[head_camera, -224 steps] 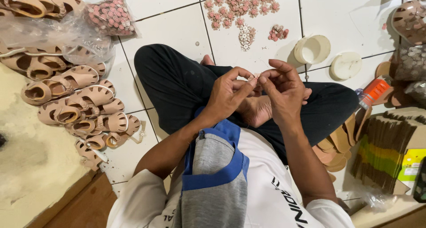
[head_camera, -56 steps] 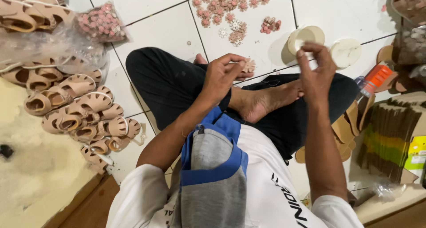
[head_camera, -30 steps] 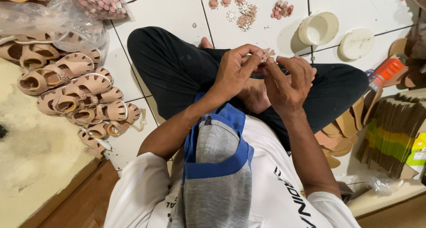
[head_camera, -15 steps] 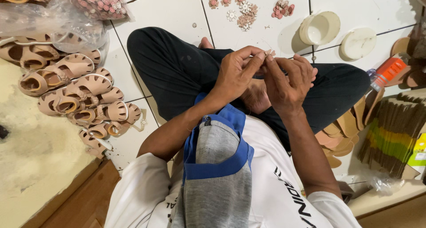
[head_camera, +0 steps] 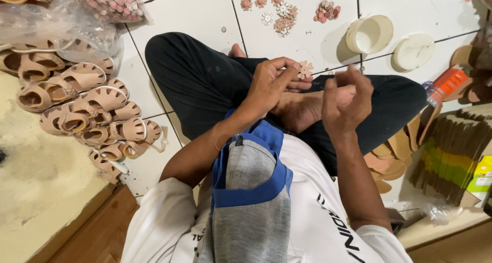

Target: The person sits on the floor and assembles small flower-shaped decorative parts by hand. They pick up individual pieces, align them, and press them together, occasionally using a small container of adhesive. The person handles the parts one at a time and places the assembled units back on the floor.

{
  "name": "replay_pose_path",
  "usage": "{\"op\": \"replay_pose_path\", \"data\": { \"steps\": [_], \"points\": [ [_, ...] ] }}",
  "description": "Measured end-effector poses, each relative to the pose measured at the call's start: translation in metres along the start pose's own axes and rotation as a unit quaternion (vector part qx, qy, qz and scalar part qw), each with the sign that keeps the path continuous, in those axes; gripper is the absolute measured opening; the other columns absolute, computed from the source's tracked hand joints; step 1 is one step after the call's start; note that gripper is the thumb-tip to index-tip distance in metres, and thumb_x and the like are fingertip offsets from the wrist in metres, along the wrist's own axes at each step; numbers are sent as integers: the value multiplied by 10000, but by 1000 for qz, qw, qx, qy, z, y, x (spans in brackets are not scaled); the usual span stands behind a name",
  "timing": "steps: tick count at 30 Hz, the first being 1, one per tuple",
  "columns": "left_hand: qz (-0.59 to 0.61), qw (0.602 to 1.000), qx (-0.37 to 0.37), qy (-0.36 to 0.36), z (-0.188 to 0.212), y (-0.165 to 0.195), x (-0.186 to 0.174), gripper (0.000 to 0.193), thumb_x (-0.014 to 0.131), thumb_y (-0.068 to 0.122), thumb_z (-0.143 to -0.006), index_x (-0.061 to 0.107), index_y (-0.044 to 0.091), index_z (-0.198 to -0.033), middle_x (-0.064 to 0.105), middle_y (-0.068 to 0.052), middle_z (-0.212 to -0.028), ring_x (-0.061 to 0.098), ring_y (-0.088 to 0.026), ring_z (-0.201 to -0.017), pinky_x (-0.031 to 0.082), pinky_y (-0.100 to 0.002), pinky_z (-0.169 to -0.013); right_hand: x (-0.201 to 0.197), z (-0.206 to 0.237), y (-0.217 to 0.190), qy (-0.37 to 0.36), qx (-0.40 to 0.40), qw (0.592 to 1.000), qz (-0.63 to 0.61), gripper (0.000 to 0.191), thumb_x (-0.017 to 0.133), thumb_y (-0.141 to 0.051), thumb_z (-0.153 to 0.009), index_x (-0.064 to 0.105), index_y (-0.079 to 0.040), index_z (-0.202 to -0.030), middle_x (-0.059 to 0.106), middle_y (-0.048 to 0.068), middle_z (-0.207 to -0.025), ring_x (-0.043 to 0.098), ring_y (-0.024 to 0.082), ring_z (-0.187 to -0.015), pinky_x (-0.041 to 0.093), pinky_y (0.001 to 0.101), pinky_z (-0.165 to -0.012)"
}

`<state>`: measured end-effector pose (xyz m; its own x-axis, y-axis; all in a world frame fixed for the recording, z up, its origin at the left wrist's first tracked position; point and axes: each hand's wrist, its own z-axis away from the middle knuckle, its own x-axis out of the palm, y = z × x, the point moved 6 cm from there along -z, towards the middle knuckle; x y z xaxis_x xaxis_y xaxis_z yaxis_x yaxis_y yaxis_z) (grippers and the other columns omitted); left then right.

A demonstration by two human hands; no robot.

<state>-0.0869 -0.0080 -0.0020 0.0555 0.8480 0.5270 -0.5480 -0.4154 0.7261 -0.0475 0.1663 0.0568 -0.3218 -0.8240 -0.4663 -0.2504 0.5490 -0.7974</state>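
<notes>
Head view: the person sits cross-legged on a white tiled floor (head_camera: 200, 14), and both hands work above the lap. The left hand (head_camera: 269, 83) is closed in a pinch, thumb and fingers gripping a small tan flower-shaped ornament (head_camera: 305, 69) at its fingertips, over the dark trousers and a bare foot (head_camera: 302, 109). The right hand (head_camera: 346, 101) is held up just beside it, fingers curled with the tips drawn together; whether anything lies between them cannot be made out.

Beyond the hands, on the tiles, lies a loose scatter of similar flower ornaments (head_camera: 271, 4), with a smaller cluster (head_camera: 326, 11) apart from them; they are too small and overlapping to count. Near these are two white things: a round tub (head_camera: 368, 33) lying on its side and a flat lid (head_camera: 413, 51). An orange-capped bottle (head_camera: 446, 83) lies at the knee. On the person's left a pile of tan sandal uppers (head_camera: 87, 109) is stacked, well over a dozen, beside a clear bag of pink ornaments (head_camera: 113, 2). On the right lie tan soles (head_camera: 389, 158) and a stack of flattened cardboard boxes (head_camera: 451, 155).
</notes>
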Motion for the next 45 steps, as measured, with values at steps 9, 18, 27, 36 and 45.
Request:
{"op": "replay_pose_path", "data": {
  "steps": [9, 18, 27, 36, 45],
  "points": [
    [-41, 999, -24, 26, -1, 13, -33, 326, 551, 252, -1060, 652, -54, -1112, 774, -233, -1026, 791, -275, -899, 627, -316, -775, 58, -43, 83, -70, 132, 989, 7, 417, 699, 29, -1031, 542, -15, -1415, 713, 163, -1206, 719, 239, -1047, 596, 357, -924],
    [2, 997, -32, 66, -9, 20, -68, 294, 559, 243, -1052, 630, -41, -1066, 759, -271, -1028, 786, -297, -899, 645, -361, -790, 135, -109, 127, -152, 72, 965, 200, 371, 715, 9, -936, 609, -60, -1285, 721, 140, -1056, 685, 296, -992, 547, 442, -820],
    [-2, 997, -37, 69, -11, 25, -77, 283, 544, 238, -1062, 645, -27, -1058, 769, -248, -1022, 788, -275, -891, 640, -342, -775, 145, -116, 120, -179, 45, 956, 230, 334, 682, -8, -989, 600, -55, -1310, 703, 125, -1001, 635, 315, -979, 511, 457, -842],
    [-35, 997, -18, 70, 3, 32, -72, 271, 543, 222, -1053, 649, -28, -1055, 774, -246, -998, 796, -277, -863, 657, -345, -758, 140, -114, 106, -145, -39, 961, 230, 287, 658, 3, -1004, 607, -54, -1281, 709, 137, -1043, 636, 299, -987, 530, 429, -842],
    [-47, 996, -26, 74, 9, 24, -65, 273, 546, 223, -1053, 658, -26, -1062, 777, -236, -1003, 787, -270, -869, 635, -331, -757, 120, -106, 117, -109, 21, 967, 230, 293, 679, 25, -933, 639, -43, -1214, 725, 115, -923, 662, 292, -884, 538, 406, -745]
  ]
}}
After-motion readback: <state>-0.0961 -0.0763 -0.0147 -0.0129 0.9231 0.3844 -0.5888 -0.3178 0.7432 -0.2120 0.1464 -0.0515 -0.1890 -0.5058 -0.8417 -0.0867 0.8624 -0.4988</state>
